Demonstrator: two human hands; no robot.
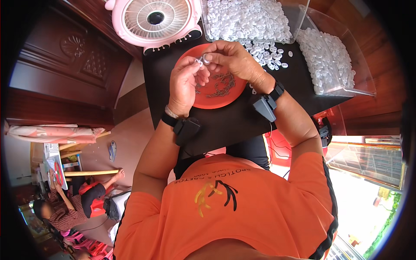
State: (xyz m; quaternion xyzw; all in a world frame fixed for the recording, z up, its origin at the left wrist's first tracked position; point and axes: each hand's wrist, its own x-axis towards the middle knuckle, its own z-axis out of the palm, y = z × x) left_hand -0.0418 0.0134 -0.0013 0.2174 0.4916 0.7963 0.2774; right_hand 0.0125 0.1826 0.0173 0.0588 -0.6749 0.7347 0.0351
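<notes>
Above a round orange-red plate (229,96), both my hands meet with their fingertips almost touching. My left hand (186,82) pinches a small pale piece (199,62) between thumb and forefinger; its exact kind is too small to make out. A white oval plastic piece (206,59) is held in the thumb and fingers of my right hand (234,58), right beside it. Many thin, grey metal pieces (223,88) lie loosely in the plate, partly hidden by my hands. Just past my right hand, loose white oval pieces (271,56) are scattered on the table.
The dark table (208,128) carries a pink fan (156,17) at the far left. Two clear bins, one at the back (247,21) and one at the right (327,60), are heaped with white oval pieces. Another person (69,212) sits at the left.
</notes>
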